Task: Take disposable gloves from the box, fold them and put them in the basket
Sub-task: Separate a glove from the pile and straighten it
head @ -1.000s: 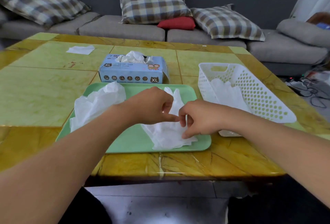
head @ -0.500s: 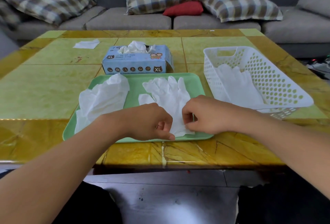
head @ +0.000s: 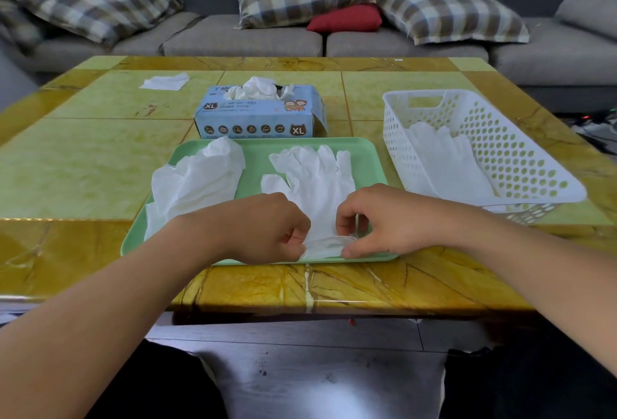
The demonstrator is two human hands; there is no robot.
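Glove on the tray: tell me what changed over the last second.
The glove went from bunched under both hands to spread flat, fingers pointing at the box. The left hand and right hand slid back to its cuff, pinching it at the tray's near edge. The crumpled gloves and basket stayed put.

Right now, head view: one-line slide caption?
Both hands, left and right, pinch a glove's cuff on the green tray.
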